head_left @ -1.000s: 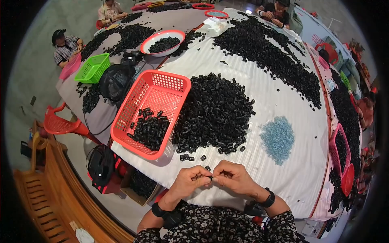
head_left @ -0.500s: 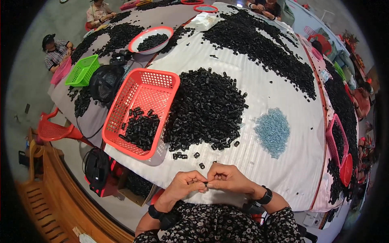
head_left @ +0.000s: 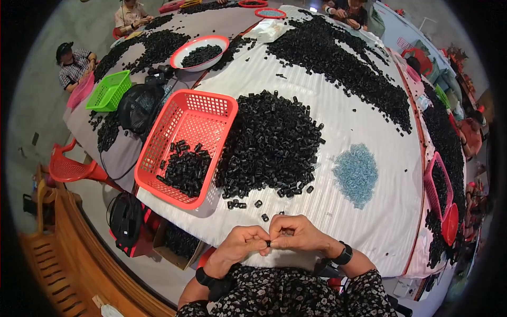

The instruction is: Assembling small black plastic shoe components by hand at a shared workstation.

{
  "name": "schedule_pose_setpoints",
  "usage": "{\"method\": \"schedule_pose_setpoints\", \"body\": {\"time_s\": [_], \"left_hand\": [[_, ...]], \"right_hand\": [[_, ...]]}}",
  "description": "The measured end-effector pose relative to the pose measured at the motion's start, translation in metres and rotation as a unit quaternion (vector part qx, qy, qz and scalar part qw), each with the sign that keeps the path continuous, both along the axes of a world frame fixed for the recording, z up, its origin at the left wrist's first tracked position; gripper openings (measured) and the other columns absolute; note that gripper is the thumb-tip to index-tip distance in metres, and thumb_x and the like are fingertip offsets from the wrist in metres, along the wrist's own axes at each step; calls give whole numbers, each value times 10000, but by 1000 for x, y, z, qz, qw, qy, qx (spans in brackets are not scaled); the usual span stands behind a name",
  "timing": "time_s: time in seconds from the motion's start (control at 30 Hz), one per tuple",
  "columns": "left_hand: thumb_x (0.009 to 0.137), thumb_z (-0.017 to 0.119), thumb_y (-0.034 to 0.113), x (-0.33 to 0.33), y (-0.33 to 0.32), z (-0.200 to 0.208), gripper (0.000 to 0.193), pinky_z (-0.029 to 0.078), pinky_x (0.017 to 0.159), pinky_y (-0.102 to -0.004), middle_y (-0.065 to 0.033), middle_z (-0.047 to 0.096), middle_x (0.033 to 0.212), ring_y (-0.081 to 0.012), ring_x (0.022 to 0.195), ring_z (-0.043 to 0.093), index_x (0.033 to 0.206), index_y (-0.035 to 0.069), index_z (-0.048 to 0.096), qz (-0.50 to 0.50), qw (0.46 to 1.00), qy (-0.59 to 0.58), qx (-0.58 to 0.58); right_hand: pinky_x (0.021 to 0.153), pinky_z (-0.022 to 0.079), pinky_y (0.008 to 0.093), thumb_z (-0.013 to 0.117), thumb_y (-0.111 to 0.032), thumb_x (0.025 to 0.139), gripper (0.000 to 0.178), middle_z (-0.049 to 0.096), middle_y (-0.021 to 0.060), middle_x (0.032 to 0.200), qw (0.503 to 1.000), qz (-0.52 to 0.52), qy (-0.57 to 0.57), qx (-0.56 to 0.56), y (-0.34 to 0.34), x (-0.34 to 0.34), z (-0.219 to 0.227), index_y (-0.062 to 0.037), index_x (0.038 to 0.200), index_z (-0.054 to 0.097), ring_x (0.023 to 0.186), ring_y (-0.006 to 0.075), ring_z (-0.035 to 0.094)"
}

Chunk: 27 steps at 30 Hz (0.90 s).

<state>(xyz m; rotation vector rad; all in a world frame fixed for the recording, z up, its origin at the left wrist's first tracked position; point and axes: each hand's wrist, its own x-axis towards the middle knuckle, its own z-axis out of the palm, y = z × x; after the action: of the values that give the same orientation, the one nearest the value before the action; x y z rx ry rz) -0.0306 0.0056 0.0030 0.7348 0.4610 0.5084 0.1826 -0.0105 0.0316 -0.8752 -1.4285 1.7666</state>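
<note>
My left hand and my right hand meet at the near side of the table, thumbs and fingertips pinched on one small black cylindrical piece. Most of that piece is covered by the fingers. Just beyond my hands several loose black pieces lie on the white cloth. Farther off spreads a large heap of black cylindrical pieces. To its left stands a red plastic basket with a smaller lot of black pieces in its near end. Right of the heap is a pile of small light-blue clear pieces.
A red-rimmed white basin, a green basket and a black mesh-covered object sit at the left. More black pieces cover the table's far side. At the right is a pink basket. Other people sit around the table.
The view has shifted slightly. Both hands stay pinched together at the same place, with only small finger movement on the black piece.
</note>
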Motion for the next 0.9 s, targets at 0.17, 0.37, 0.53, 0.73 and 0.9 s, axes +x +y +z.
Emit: {"method": "schedule_pose_setpoints", "body": {"time_s": [0.17, 0.37, 0.53, 0.73, 0.9], "left_hand": [[871, 583, 62, 1, 0, 0, 166, 479, 686, -253, -97, 619, 816, -137, 721, 591, 987, -57, 576, 4, 998, -50, -28], [878, 567, 53, -2, -2, 3, 146, 466, 677, -249, -89, 613, 807, -130, 729, 586, 984, -46, 578, 24, 999, -17, -16], [878, 568, 59, 3, -3, 3, 168, 477, 688, -252, -85, 613, 819, -133, 733, 589, 1010, -46, 562, 10, 1000, -18, -20], [888, 564, 74, -2, -4, -7, 177, 476, 684, -232, -86, 613, 828, -124, 742, 593, 1012, -53, 565, 11, 998, -46, -28], [881, 561, 51, -8, -6, -11, 186, 484, 698, -251, -102, 624, 858, -129, 743, 597, 1017, -74, 571, 60, 997, -28, -30]], "right_hand": [[642, 367, 205, 662, -125, 831, 136, 494, -13, 835, 996, -9, 83, -38, -1, -5, -6, -25, 883, 586, 753, 42, 456], [624, 364, 206, 671, -114, 818, 130, 500, -11, 835, 995, -12, 78, -60, 3, -11, -6, -20, 869, 596, 719, 41, 448], [606, 352, 208, 675, -99, 802, 109, 508, -14, 792, 999, -20, 25, -41, 2, -7, 1, -26, 853, 613, 705, 49, 446], [614, 362, 233, 666, -103, 801, 106, 522, -1, 806, 999, 7, -30, 45, 7, -9, 10, -39, 870, 618, 700, 78, 457], [644, 459, 274, 684, -82, 775, 162, 590, 62, 838, 974, -32, -142, 172, 3, -14, 11, -35, 926, 647, 765, 148, 572]]}}
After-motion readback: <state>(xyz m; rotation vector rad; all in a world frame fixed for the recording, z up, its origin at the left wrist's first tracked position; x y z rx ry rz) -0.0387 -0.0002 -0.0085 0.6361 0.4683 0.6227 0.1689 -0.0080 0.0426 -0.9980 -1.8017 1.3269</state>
